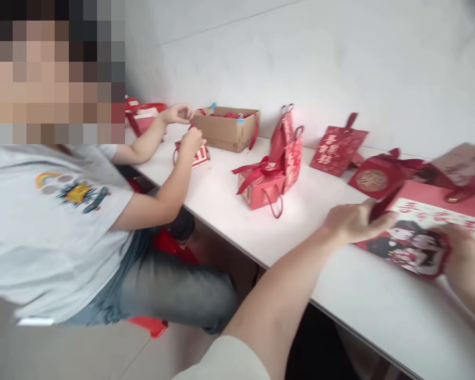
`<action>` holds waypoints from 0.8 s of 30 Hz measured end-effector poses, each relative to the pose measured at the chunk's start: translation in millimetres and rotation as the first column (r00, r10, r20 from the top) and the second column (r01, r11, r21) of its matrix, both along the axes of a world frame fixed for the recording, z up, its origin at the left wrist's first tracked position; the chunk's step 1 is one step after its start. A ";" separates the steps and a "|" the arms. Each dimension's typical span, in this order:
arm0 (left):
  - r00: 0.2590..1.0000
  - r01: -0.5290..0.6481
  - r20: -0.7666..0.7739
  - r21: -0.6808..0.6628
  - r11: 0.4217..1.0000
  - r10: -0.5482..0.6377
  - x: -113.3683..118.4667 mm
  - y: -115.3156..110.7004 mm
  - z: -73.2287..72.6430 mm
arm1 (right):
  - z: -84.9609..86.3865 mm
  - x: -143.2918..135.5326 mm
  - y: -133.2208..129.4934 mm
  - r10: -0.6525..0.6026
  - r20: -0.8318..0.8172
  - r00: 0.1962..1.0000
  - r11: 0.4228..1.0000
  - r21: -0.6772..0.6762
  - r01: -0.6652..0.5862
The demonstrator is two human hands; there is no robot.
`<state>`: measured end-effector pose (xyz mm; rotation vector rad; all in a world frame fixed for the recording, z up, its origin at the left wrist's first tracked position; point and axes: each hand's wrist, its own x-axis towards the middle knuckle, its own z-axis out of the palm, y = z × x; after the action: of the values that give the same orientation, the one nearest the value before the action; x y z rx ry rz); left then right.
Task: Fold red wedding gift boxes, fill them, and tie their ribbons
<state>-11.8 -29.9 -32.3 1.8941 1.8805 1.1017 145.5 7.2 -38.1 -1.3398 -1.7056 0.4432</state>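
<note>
At the right of the head view is a red paper gift bag with a cream panel, red lettering and a cartoon couple. My left hand is at its left side, thumb and fingers closed around a dark red flat piece; whether this belongs to the bag I cannot tell. Over the right part of the bag's front lies my right hand, smeared by motion and cut by the frame edge, its fingers largely hidden. Just behind the bag sits a red box with a round gold emblem and a ribbon bow.
A small red box with bow and cord handle stands mid-table, beside upright red bags. Another red bag leans on the wall. Left, a co-worker's hands work at a red box near an open cardboard box.
</note>
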 end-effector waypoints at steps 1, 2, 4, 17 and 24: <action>0.999 0.040 -0.005 -0.020 0.999 -0.040 -1.1 2.7 0.2 | 4.8 4.2 -1.4 -0.057 -0.054 0.997 0.998 -0.028 0.055; 0.998 0.067 -0.006 -0.036 0.997 -0.067 -2.2 5.5 0.8 | 9.3 6.5 -2.3 -0.091 -0.133 0.987 0.993 -0.090 0.079; 0.996 0.086 0.007 -0.036 0.996 -0.085 -3.8 10.5 2.5 | 16.0 8.3 -1.1 0.018 -0.300 0.954 0.988 -0.143 -0.064; 0.949 0.111 0.289 0.072 0.991 -0.127 0.1 21.2 0.0 | 29.6 24.5 11.9 0.336 -0.591 0.733 0.791 -0.246 -0.561; 0.652 0.248 0.712 0.123 0.961 -0.260 13.0 14.7 3.3 | 33.7 23.7 10.3 0.343 -0.564 0.751 0.798 -0.246 -0.549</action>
<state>1.2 -15.2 -29.0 1.3394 1.1135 1.4732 169.2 17.6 -4.4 -0.9263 -1.5245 1.3732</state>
